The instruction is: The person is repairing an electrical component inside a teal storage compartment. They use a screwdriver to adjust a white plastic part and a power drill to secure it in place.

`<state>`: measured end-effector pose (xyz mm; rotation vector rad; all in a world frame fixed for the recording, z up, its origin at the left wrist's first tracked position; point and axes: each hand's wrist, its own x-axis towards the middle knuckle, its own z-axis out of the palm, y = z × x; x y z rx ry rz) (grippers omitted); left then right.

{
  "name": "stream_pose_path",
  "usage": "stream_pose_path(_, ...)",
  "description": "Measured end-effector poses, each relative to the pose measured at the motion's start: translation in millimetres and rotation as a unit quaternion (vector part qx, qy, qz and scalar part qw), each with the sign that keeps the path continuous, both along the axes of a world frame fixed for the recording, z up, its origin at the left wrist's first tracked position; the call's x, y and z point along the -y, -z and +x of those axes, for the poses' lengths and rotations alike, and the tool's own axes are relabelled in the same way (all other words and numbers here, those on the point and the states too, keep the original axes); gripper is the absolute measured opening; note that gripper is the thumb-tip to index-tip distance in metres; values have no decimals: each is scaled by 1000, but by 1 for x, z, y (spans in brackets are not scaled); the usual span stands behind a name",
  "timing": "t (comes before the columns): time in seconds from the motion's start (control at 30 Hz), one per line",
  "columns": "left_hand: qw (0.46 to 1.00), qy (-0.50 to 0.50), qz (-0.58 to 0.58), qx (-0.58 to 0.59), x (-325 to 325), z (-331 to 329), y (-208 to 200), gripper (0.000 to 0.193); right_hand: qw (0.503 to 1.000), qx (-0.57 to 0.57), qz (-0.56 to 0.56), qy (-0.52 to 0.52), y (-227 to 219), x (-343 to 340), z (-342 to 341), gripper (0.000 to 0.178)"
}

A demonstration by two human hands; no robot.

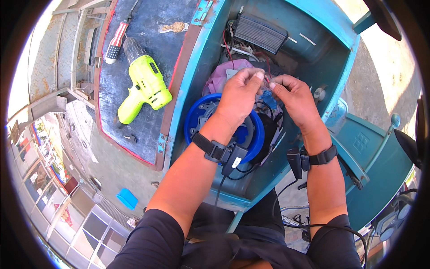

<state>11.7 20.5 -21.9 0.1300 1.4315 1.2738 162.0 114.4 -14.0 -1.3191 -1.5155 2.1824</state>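
Note:
Both my hands meet over an open teal metal box (190,74), fingertips close together. My left hand (242,92) is closed in a pinch on a thin red wire (267,80). On the same wire, my right hand (293,96) pinches with thumb and forefinger; the exact ends are hidden by the fingers. Beneath my left wrist sits a blue round tub or helmet-like shell (191,117) with grey parts inside. Pink cloth (219,75) lies just left of the fingers. A black finned controller box (260,32) with wires rests at the far end of the box.
The opened lid (134,20), dark-faced, lies to the left. On it are a lime-green cordless drill (148,83), a screwdriver with a striped handle (117,42) and a small black piece (130,138). A blue plastic piece (127,198) is on the ground. Cables hang from both wrist straps.

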Motion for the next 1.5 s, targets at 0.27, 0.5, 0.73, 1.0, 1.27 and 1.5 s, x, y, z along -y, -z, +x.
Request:
stream_pose_path(0.27,890,192,-199,-362,17,-54,63,39,997,16,4,73,5,0,-1,19)
stream_pose_path(0.5,771,382,-223,-458,8,-54,89,59,996,27,-8,87,6,-1,0,20)
stream_pose_path(0.73,739,431,-265,-445,-2,-54,115,66,996,11,-11,90,1,-2,-2,20)
stream_pose_path(1.0,861,301,-222,-346,2,-60,114,58,995,-7,-8,100,3,-3,0,19)
stream_pose_path(1.27,976,-75,-28,202,-1,-48,34,32,992,-4,89,93,-6,4,-5,13)
stream_pose_path(1.5,968,-106,-18,226,-2,-46,22,32,981,46,181,46,-12,13,-21,13)
